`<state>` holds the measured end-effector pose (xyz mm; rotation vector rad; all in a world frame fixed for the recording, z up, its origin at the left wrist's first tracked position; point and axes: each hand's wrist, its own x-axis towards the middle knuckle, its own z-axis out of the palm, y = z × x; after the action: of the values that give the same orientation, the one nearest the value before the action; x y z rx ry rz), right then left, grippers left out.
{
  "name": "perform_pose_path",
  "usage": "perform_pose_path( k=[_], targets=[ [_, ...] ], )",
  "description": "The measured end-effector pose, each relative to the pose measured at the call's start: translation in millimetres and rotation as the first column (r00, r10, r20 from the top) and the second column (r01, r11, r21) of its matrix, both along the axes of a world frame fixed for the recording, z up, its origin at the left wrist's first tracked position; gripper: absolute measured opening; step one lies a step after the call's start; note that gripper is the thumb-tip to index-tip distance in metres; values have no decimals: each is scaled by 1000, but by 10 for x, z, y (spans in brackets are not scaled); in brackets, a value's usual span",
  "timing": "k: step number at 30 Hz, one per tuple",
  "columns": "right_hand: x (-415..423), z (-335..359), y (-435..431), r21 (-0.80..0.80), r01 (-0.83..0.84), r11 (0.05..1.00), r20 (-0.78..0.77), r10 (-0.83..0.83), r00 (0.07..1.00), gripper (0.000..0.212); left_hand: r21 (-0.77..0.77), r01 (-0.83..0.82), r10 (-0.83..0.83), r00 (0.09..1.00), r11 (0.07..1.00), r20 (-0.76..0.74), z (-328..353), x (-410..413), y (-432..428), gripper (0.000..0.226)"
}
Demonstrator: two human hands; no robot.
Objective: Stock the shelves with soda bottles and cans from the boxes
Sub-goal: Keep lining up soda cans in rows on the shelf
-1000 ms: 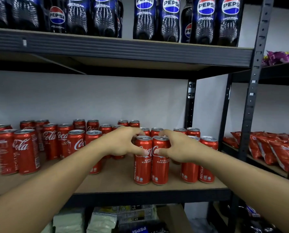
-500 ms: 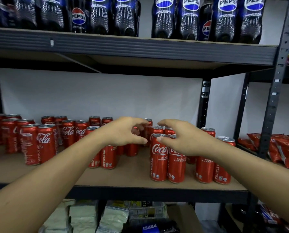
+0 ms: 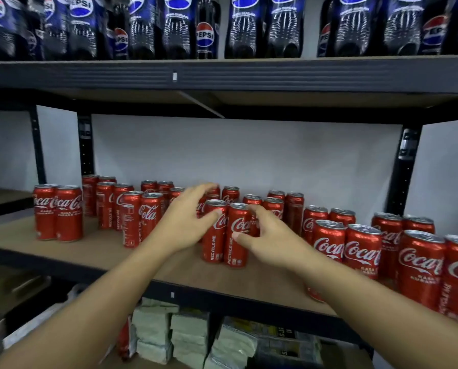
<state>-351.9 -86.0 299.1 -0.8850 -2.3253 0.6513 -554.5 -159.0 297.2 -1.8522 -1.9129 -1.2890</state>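
Moved leftward along the shelf since the earlier frame, off one pair and onto two cans standing mid-shelf near the front edge. Bracketed them with left hand at 9 o'clock and right hand at 3 o'clock, fingers spread and loosely bent, only thumbs touching, nothing gripped. Judged best done by squeezing both together, then sliding them toward 12 o'clock against the back row, kept upright with labels forward.
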Motion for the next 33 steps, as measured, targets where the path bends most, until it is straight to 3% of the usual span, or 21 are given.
perform_pose_path(
  k=[4, 7, 15, 20, 23, 25, 29, 33],
  targets=[
    [-363, -420, 193, -242, 53, 969, -206, -105, 973, 93, -78, 50, -32, 977, 996, 213, -414, -92, 87, 79],
    [-447, -606, 234, -356, 24, 934, -263, -124, 957, 71, -147, 114, -52, 926, 983, 373, -651, -123, 150, 83],
    [-240, -756, 198, -324, 60, 944, -259, -149, 954, 81, -211, 218, -97, 878, 953, 469, -763, -214, 307, 68],
    [14, -796, 26, -249, 103, 963, -262, -169, 950, 80, -182, 592, -259, 580, 785, 772, -738, -212, 323, 51],
    [157, -827, -71, -192, 139, 971, -271, -189, 944, 79, -146, 698, -320, 490, 701, 811, -799, -179, 379, 55],
    [221, -854, -120, -156, 148, 977, -283, -187, 941, 75, -155, 682, -341, 534, 715, 774, -817, -148, 341, 57],
    [278, -942, -128, -111, 177, 978, -281, -202, 938, 73, -202, 555, -378, 749, 807, 544, -828, -62, 271, 56],
    [311, -987, -80, -170, 158, 973, -238, -196, 951, 75, -203, 528, -374, 779, 825, 504, -907, -107, 341, 64]
  ],
)
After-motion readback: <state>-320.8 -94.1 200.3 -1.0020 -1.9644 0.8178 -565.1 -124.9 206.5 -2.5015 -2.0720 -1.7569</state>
